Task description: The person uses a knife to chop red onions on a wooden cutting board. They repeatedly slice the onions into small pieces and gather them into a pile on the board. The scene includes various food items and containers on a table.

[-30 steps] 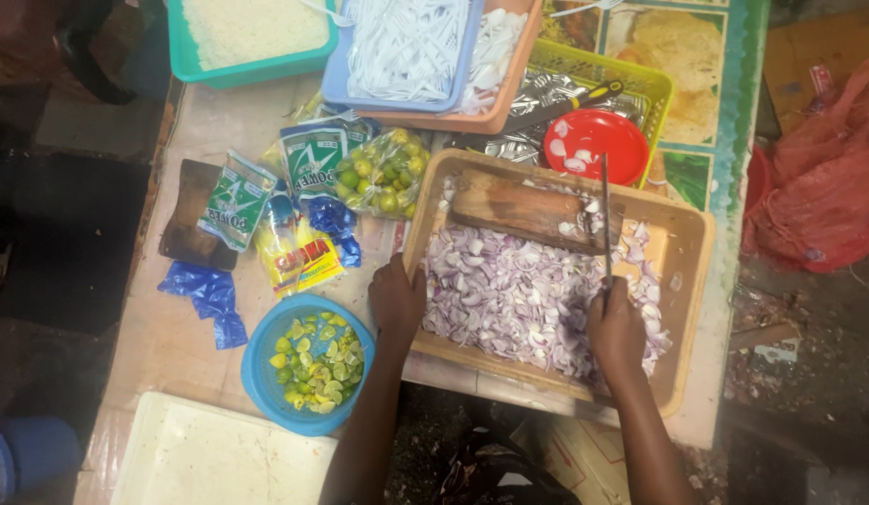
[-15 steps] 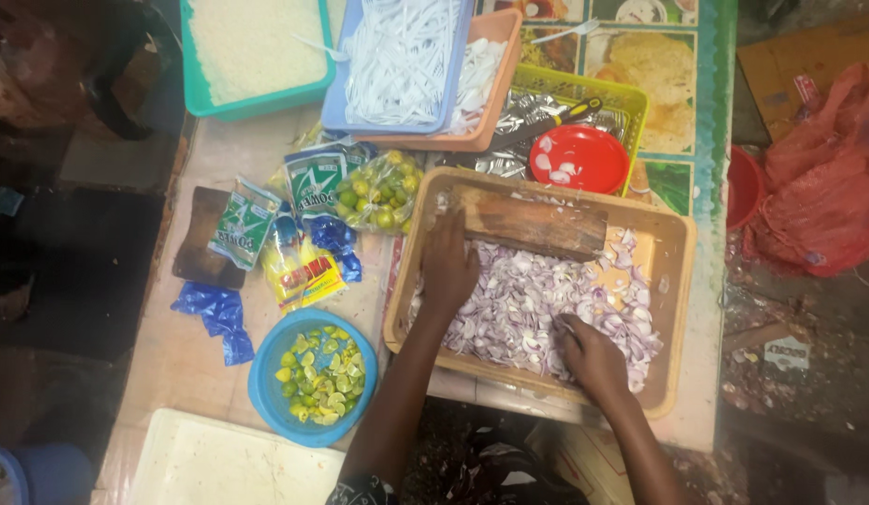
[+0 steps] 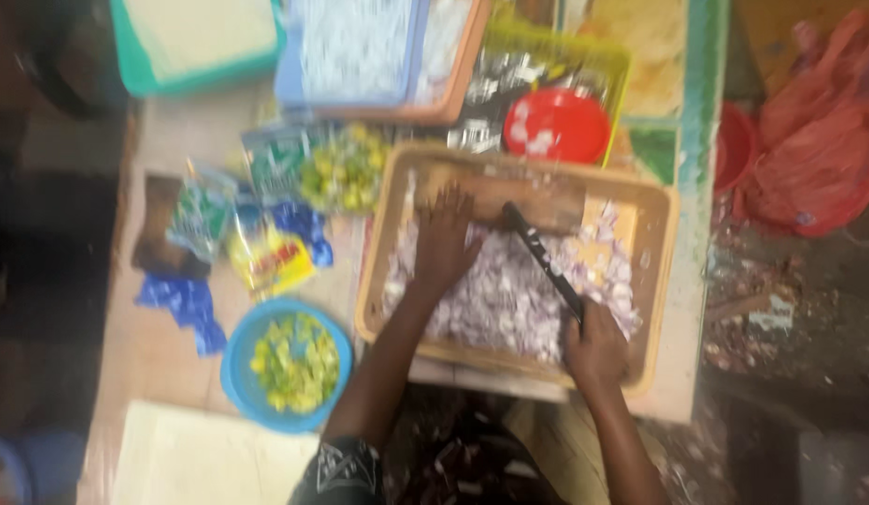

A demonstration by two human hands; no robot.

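Over the tan tray [image 3: 661, 243] at the near edge of the surface [image 3: 154, 346], both hands worked among a heap of chopped purple onion [image 3: 509, 299]. The right hand [image 3: 595, 348] was shut around the handle of a dark knife [image 3: 542, 260], its grip tight on that handle at the tray's near right side; the blade ran up and to the left across the onion, its tip reaching a wooden board [image 3: 537, 192] that lay along the tray's far side. The left hand [image 3: 444, 238] lay flat with fingers spread, pressing on the onion just left of the blade, holding nothing.

Left of the tray lay a cluster of small packets. A green and white sachet [image 3: 199, 213] rested on a dark brown slab, a second green one [image 3: 275, 159] lay further back, and a clear bag of small yellow-green fruit [image 3: 346, 173] sat between that and the tray. A yellow packet with red print [image 3: 266, 262] lay nearer, with crumpled blue wrappers [image 3: 187, 304] to its left and more blue [image 3: 304, 229] just behind it; the blur hid any lettering. A blue bowl [image 3: 236, 365] of chopped green and yellow pieces stood at the near left. Behind the tray sat a red round lid [image 3: 556, 126] in a yellow basket, a blue tray [image 3: 289, 79] of white strips, and a teal tub [image 3: 201, 70]. A red plastic bag [image 3: 813, 150] lay on the ground at right.
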